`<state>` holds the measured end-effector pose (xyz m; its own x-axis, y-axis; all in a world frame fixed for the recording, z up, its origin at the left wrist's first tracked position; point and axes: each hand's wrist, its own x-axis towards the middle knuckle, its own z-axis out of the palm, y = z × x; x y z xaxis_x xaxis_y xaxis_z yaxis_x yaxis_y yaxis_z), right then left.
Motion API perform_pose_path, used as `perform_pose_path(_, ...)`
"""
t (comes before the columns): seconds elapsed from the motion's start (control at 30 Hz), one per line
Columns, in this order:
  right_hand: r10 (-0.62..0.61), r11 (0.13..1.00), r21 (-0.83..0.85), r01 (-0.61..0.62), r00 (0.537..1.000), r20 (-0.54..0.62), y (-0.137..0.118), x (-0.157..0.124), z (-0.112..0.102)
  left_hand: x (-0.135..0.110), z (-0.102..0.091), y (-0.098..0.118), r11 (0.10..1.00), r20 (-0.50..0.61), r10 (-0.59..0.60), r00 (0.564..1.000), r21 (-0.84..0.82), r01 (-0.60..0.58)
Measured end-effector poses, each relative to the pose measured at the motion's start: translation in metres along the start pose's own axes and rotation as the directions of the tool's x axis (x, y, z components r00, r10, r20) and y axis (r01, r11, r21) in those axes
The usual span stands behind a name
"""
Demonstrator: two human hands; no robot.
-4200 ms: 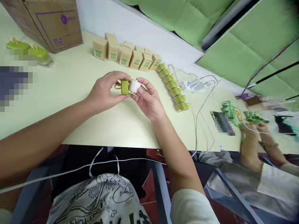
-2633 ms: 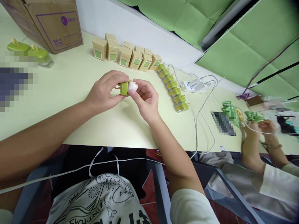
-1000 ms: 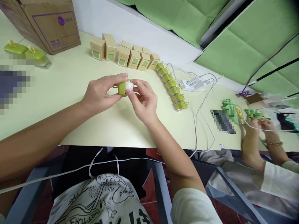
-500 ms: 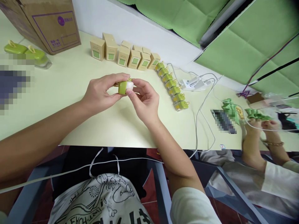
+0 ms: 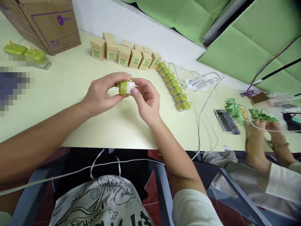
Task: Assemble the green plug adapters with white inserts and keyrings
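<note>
A small green-and-white container (image 5: 123,88) is held sideways above the table between my two hands. My left hand (image 5: 101,92) grips its green end between thumb and fingers. The thumb and fingertips of my right hand (image 5: 147,100) are on its white end. A slanting row of several green-lidded clear containers with loops (image 5: 176,91) stands to the right of my hands. Behind them, several small tan boxes with green labels (image 5: 124,56) are lined up along the wall.
A large cardboard box (image 5: 55,29) stands at the back left, near two larger green-lidded containers (image 5: 36,58). White cables run from a power strip (image 5: 195,84) across the table's front edge. At far right, a co-worker's hands (image 5: 265,125) handle green cloth (image 5: 261,114) beside a phone (image 5: 227,121).
My right thumb has shifted slightly to the right along the white end, showing more of it. My left hand keeps its grip. The co-worker's hands have moved a little.
</note>
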<state>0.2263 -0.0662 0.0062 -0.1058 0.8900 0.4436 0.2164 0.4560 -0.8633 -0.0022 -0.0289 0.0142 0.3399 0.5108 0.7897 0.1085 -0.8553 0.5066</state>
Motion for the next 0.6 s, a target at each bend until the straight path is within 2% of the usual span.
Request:
perform_pose_path(0.13, 0.036, 0.999, 0.021, -0.036, 0.999, 0.023, -0.009, -0.001, -0.002, -0.001, 0.001, 0.0, 0.998, -0.002, -0.043, 0.999, 0.042, 0.043)
perform_pose_path(0.33, 0.165, 0.966, 0.183, -0.181, 0.981, 0.097, -0.032, 0.0, -0.005, -0.001, -0.006, 0.003, 1.0, -0.005, 0.0, 1.0, 0.028, 0.0)
perform_pose_path(0.5, 0.236, 0.906, 0.326, -0.271, 0.961, 0.144, -0.043, 0.002, -0.006, -0.002, -0.005, 0.001, 0.998, 0.072, 0.031, 0.997, 0.054, -0.035)
perform_pose_path(0.6, 0.232, 0.917, 0.297, -0.267, 0.961, 0.149, -0.043, 0.001, -0.003, -0.003, 0.0, 0.001, 0.996, 0.103, 0.03, 0.994, 0.086, -0.039)
